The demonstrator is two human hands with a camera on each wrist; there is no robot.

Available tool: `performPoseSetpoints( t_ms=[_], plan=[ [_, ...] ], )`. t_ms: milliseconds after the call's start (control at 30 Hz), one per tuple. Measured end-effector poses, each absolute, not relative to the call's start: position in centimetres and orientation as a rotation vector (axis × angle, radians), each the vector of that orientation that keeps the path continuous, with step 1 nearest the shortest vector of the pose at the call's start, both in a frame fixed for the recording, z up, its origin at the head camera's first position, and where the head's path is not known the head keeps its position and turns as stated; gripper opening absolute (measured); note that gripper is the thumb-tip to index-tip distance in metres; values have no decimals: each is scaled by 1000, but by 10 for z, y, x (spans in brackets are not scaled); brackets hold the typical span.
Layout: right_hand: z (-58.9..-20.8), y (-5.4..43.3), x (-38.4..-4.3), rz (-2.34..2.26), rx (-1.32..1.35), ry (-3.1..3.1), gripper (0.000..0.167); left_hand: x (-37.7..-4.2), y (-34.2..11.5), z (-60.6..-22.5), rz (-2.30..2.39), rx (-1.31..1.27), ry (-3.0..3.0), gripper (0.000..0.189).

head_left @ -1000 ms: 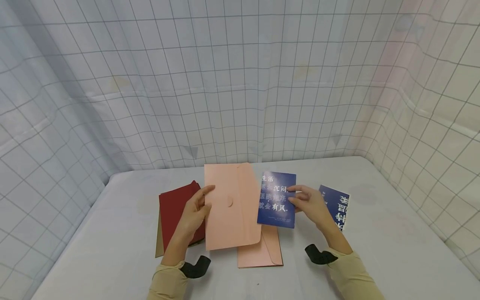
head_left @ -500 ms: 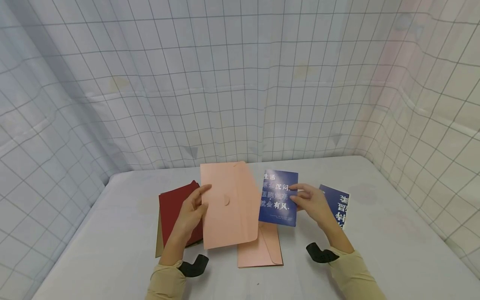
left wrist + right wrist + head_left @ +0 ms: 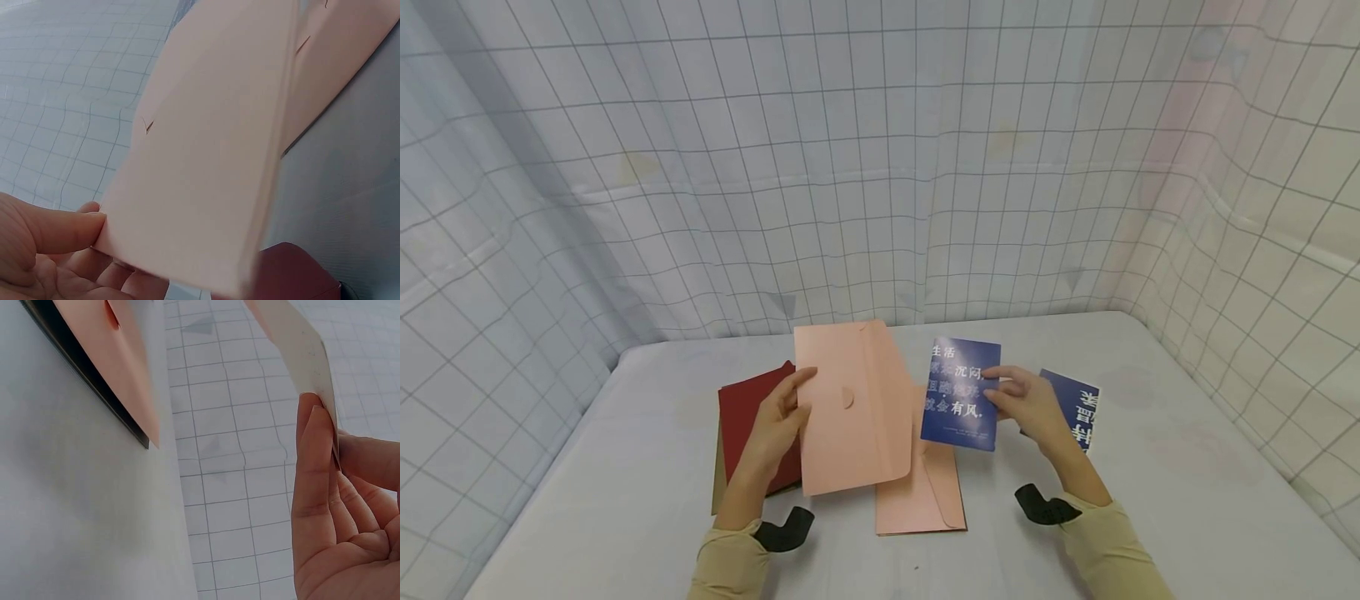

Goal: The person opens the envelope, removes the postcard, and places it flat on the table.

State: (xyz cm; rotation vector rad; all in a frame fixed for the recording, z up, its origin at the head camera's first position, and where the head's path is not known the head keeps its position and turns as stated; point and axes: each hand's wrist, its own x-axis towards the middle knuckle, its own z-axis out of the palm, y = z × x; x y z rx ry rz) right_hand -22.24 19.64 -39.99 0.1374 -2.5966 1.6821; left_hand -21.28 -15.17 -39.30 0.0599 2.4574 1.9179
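A large pink envelope point(image 3: 838, 450) is held up in front of me, pinched at its left edge by my left hand point(image 3: 777, 423). In the left wrist view, the thumb of that hand point(image 3: 62, 237) presses on one corner of the envelope point(image 3: 206, 150) with the fingers behind. To the envelope's right, my right hand point(image 3: 1028, 407) pinches the right edge of a blue card point(image 3: 958, 427) with white lettering. The right wrist view shows this card point(image 3: 307, 359) from its pale back, between thumb and fingers. A gap separates card and envelope in the head view.
Below the held things lies another pink envelope point(image 3: 917, 508) on the white table point(image 3: 625, 533). Red envelopes point(image 3: 748, 417) with an olive one point(image 3: 720, 487) beneath are partly behind the left hand. A second blue card point(image 3: 1075, 404) lies behind the right wrist. Gridded curtain point(image 3: 880, 167) surrounds the table.
The pink envelope has shifted left and slightly up with my left hand. My right hand has carried the blue card slightly right and up, which widens the gap between them.
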Motion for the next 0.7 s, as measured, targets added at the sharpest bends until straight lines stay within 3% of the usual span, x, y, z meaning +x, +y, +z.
performPoseSetpoints(
  t_ms=[700],
  plan=[
    [-399,213,-225,1664,130,-2575,37,-214,-156,-392,1942,36,2480,50]
  ],
)
